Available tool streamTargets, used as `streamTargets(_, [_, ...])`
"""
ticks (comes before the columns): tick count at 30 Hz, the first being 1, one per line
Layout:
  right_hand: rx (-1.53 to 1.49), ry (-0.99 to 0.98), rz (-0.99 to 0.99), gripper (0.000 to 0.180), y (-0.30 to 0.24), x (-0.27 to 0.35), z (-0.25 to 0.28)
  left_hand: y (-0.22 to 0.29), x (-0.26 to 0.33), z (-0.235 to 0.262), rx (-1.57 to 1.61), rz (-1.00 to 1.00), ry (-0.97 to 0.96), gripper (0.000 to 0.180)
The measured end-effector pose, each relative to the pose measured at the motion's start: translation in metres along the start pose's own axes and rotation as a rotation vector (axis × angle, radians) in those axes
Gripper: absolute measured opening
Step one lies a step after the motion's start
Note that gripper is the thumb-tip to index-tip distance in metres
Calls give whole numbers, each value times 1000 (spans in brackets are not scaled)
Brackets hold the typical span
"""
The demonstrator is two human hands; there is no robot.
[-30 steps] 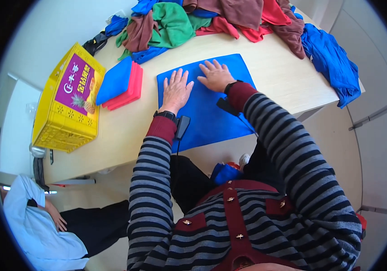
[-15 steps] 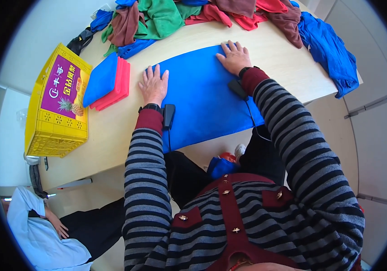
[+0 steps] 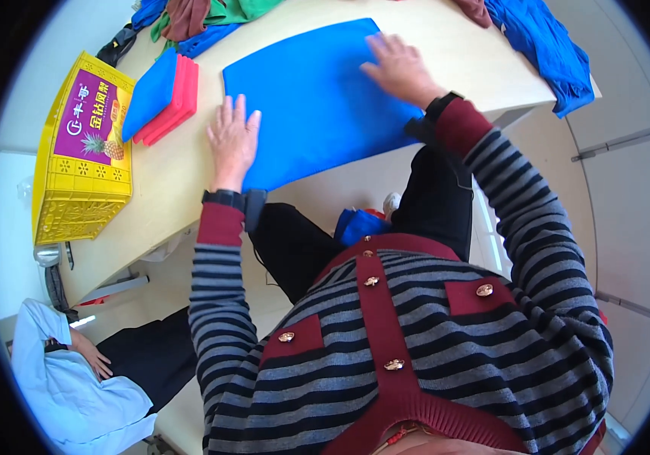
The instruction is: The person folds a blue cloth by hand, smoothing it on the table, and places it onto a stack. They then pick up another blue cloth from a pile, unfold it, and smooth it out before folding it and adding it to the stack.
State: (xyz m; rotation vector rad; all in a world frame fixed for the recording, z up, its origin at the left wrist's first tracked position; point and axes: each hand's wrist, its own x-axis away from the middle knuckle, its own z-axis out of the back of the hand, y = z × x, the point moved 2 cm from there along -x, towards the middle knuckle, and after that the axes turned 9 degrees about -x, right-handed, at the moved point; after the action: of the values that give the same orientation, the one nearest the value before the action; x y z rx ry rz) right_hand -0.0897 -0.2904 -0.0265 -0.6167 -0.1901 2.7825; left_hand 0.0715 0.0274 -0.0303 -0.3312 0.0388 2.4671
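A smooth blue cloth (image 3: 314,102) lies spread flat on the table, its near edge reaching the table's front edge. My left hand (image 3: 234,140) rests at the cloth's left edge, palm down with fingers stretched out. At the right edge, toward the far corner, is my right hand (image 3: 403,72), slightly blurred, its fingers apart. Neither hand holds anything. Left of the cloth sits a neat stack of folded red cloths (image 3: 181,100) with a folded blue cloth (image 3: 150,92) on its left side.
A yellow crate (image 3: 86,182) with a purple label stands at the table's left. Crumpled green cloths (image 3: 241,9) and other coloured ones lie along the far side. A blue cloth heap (image 3: 549,53) hangs over the right edge. Another person (image 3: 82,387) sits at lower left.
My left hand has slid nearer along the cloth's left edge. My right hand has moved nearer and outward along the right edge. The whole view has shifted, putting the table higher.
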Motion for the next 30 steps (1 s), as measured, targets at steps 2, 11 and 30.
streamTargets(2, [-105,18,153,58,-76,31,15,28,33,13,91,-184,43,62])
streamTargets(11, [-104,-138,151,63,-95,83,15,44,91,25,73,-273,77,61])
streamTargets(30, [-154,-51,227,78,23,132,61,-1,138,34,109,-410,412,38])
